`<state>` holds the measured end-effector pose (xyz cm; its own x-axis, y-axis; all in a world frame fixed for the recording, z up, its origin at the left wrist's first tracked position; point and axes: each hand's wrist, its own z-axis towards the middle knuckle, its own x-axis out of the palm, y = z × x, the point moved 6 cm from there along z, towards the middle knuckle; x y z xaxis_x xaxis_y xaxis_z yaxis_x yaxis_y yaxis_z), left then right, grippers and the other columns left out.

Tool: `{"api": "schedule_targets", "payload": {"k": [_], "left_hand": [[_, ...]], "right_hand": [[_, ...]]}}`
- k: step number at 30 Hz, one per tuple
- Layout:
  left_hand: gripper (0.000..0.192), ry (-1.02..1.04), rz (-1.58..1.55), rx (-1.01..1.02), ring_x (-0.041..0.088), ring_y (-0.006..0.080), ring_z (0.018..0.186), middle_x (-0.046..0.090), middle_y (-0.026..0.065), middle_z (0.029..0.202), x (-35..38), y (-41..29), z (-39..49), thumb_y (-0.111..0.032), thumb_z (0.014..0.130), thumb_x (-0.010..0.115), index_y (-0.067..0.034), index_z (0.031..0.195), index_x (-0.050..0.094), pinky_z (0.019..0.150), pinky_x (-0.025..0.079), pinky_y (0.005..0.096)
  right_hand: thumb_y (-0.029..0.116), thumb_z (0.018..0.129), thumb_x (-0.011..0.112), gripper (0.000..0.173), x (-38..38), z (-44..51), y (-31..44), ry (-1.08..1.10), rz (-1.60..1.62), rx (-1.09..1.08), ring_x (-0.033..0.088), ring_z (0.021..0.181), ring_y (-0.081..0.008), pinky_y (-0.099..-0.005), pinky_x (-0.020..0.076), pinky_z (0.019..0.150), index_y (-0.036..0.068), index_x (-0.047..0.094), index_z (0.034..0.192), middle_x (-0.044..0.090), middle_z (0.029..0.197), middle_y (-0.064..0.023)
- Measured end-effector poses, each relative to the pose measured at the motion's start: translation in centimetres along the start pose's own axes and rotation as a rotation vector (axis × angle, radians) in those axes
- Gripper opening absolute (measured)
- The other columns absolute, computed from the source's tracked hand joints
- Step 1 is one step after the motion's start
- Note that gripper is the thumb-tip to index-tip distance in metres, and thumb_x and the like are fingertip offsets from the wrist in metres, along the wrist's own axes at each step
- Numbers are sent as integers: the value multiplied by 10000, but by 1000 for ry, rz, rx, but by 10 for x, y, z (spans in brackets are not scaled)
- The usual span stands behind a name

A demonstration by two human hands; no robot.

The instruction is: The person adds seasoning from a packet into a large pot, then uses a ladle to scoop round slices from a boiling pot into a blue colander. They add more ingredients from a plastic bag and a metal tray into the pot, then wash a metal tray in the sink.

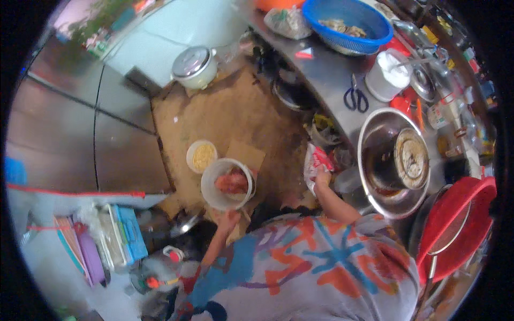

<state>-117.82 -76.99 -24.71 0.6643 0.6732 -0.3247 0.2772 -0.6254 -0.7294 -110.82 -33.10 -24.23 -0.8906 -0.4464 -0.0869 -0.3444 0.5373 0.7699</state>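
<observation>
My left hand [229, 220] grips the near rim of a white plastic bucket [207, 192]. Inside that bucket lies a reddish mass that looks like raw meat [233, 182]; its exact kind is unclear. Just beyond, touching or nearly touching in the picture, is a smaller white tub [189, 164] filled with yellow, grainy stuff [203, 156]. Out to the right, beside the counter, my right hand [322, 176] holds a red and white plastic packet [317, 160]. A flat piece of cardboard [251, 154] lies on the floor behind the bucket.
A steel counter [325, 84] runs along the right, bearing scissors [355, 98], a blue basket [345, 44], a white powder tub [379, 84] and a large steel basin [365, 180]. A lidded pot [196, 76] stands on the brown floor [217, 112]. Red colanders [478, 236] lean at right.
</observation>
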Motion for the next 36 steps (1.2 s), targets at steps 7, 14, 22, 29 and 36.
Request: {"api": "schedule_targets", "payload": {"k": [7, 14, 22, 29, 36], "left_hand": [[461, 39, 140, -360, 562, 225, 899, 594, 138, 916, -21, 78, 0, -236, 780, 627, -29, 1155, 457, 761, 456, 357], [427, 4, 79, -332, 570, 227, 874, 598, 132, 920, -66, 25, 87, -252, 787, 624, -32, 1125, 483, 746, 460, 355], [393, 57, 96, -199, 580, 230, 845, 604, 126, 923, -111, -34, 188, -271, 795, 620, -35, 1091, 513, 729, 465, 353], [368, 80, -2, 32, 588, 232, 819, 609, 120, 927, -125, -86, 267, -287, 802, 616, -37, 1061, 538, 713, 469, 351], [365, 122, 113, 117, 590, 182, 823, 623, 103, 917, -112, -174, 368, -308, 808, 614, -54, 1062, 551, 722, 473, 307]], "right_hand": [[352, 873, 479, 444, 12, 148, 60, -249, 120, 41, 586, 627, -183, -284, 486, 505, 64, 445, 1209, 541, 1087, -97], [288, 861, 500, 314, 101, 134, 66, -13, 226, 300, 550, 691, -201, -365, 458, 586, 44, 531, 1057, 572, 876, -56], [149, 842, 509, 157, 225, 4, 326, 339, -398, -902, 600, 678, -209, -352, 485, 618, 16, 588, 868, 621, 793, -115], [254, 677, 681, 586, 191, 24, 527, -373, -1098, -1228, 477, 996, -334, -420, 419, 806, 140, 452, 1205, 493, 1059, -164], [375, 771, 593, 353, 193, 99, 557, -179, -1087, -1049, 578, 858, -317, -422, 453, 748, 85, 612, 970, 564, 946, -153]]}}
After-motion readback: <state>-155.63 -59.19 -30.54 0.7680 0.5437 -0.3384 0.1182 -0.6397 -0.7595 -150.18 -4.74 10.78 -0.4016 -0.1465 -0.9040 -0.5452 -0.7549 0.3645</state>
